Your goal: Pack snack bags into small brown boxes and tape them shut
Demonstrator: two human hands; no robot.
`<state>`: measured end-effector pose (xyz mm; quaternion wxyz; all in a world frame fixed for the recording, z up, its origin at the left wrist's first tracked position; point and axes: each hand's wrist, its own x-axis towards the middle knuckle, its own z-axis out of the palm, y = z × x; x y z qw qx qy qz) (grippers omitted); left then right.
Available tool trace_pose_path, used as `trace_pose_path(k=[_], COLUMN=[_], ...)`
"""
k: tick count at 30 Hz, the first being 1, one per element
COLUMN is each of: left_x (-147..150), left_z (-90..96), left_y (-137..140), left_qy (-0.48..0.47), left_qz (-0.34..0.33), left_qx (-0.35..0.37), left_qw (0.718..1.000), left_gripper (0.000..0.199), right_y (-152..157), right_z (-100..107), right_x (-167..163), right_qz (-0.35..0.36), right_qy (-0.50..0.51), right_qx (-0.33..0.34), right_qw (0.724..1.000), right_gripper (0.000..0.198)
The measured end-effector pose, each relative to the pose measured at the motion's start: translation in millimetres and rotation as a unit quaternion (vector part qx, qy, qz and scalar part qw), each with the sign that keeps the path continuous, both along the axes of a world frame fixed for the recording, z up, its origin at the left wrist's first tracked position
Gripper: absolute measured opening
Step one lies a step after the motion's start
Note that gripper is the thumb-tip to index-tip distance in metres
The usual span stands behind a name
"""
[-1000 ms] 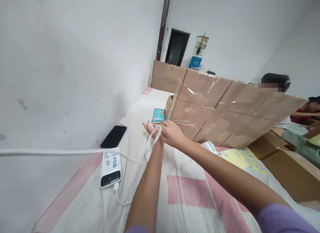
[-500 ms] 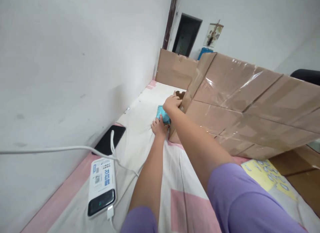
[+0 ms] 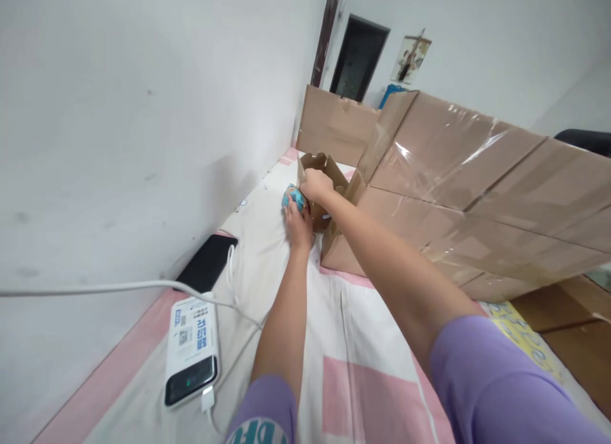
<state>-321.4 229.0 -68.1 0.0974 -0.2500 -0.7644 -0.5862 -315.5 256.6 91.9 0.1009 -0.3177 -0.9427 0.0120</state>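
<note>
My left hand has its fingers against a small light-blue, patterned packet beside a small open cardboard box. The packet's kind does not show clearly. My right hand is closed on the near-left wall of that box, whose notched flaps stand up. Part of the packet and the box's left side are hidden behind my hands. The small box sits on the sheet, close to the large taped cardboard box on the right.
A white power bank with a plugged-in cable lies at the lower left, beside a dark phone. A white cable crosses from the left. The wall bounds the left side. A cardboard panel stands behind.
The small cardboard box has come out leftward from beside the large box, with my right hand on it. My left hand and the blue packet have shifted left and away from me.
</note>
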Motion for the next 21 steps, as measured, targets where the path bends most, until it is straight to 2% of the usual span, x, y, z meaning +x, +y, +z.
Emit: trace_pose_path(k=[4,8,11,14,16,17,19,21], left_x=[5.7,22.7,47.7,87.5,120.6,138.4,175.0,211.9], left_z=[28.7,54.9,77.0,101.4,115.1,119.8,122.6,115.0], left_y=[-42.1,-112.5,-165.5,-211.1,-239.3,-252.7,-276.3,-292.4], left_qy=[0.057,0.143,0.199,0.248,0.284,0.3,0.307,0.311], left_qz=[0.016,0.012,0.03,0.045,0.027,0.001,-0.093,-0.163], left_qx=[0.055,0.058,0.042,0.026,0.022,0.024,0.025,0.025], left_qw=[0.997,0.988,0.979,0.967,0.958,0.954,0.947,0.936], left_gripper=[0.06,0.047,0.049,0.051,0.048,0.048,0.049,0.052], right_y=[-11.9,-27.0,-52.7,-81.5,-96.2,-101.8,-109.9,-115.2], right_z=[22.2,40.1,49.1,61.7,72.1,76.7,82.8,82.8], right_x=[13.8,38.2,70.1,121.5,166.3,191.1,243.4,296.6], right_qz=[0.1,0.224,0.317,0.378,0.412,0.427,0.452,0.465], right_qy=[0.06,0.129,0.166,0.186,0.189,0.183,0.155,0.121], right_qx=[0.029,-0.031,-0.08,-0.121,-0.143,-0.151,-0.16,-0.165], right_qw=[0.993,0.966,0.93,0.898,0.88,0.873,0.864,0.861], right_gripper=[0.028,0.03,0.032,0.034,0.033,0.032,0.03,0.027])
